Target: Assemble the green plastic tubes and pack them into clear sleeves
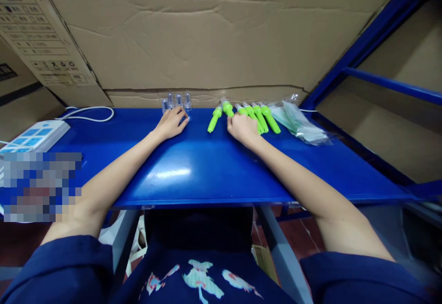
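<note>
My left hand point(172, 122) rests on the blue table beside several small clear plastic caps point(187, 101) standing upright at the back edge. Its fingers are bent but apart; a tiny pale spot shows at the fingertips, too small to name. My right hand point(243, 128) is closed over the lower end of a bright green plastic stick point(227, 107) with a clear tip, which points up and away. Just left lies another green stick point(214, 119). To the right, several similar green sticks point(269, 119) lie side by side, some partly hidden behind the hand.
A clear plastic bag point(304, 124) with pale green and white contents lies at the right. At the left sit a white power strip point(34, 137), its cable point(93, 108) and a pixelated patch. A cardboard wall point(207, 41) stands behind, with a blue metal frame point(390, 83) at the right.
</note>
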`<state>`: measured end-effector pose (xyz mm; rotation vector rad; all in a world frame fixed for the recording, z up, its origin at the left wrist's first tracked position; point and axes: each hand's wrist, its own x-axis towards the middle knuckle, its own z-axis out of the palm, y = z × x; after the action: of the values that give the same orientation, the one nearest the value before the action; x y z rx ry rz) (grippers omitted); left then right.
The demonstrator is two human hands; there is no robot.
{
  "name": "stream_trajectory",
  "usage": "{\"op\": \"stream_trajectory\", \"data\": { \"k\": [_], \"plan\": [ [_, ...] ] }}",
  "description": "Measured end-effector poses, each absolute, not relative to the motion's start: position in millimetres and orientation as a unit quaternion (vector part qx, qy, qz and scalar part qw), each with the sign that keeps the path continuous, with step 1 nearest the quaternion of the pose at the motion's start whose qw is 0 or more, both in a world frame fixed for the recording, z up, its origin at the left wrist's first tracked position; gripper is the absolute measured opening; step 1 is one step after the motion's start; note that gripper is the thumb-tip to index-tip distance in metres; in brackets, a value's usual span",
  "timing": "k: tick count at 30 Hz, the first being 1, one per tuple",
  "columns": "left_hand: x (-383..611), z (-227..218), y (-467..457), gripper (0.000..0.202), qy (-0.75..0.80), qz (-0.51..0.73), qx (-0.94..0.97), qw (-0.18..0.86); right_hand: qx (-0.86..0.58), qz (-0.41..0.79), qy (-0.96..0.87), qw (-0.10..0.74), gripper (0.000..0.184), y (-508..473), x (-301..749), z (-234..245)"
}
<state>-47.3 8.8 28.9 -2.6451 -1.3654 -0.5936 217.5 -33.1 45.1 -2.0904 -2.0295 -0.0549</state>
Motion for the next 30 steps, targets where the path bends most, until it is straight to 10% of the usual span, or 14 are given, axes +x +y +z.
{"op": "stream_trajectory", "data": {
  "k": [30],
  "plan": [
    [-26.3, 19.4, -6.1, 0.055, -0.348, -0.073, -0.934, 0.020, -0.571, 0.024, -0.812, 0.118, 0.051, -36.4, 205.5, 26.3]
  ]
}}
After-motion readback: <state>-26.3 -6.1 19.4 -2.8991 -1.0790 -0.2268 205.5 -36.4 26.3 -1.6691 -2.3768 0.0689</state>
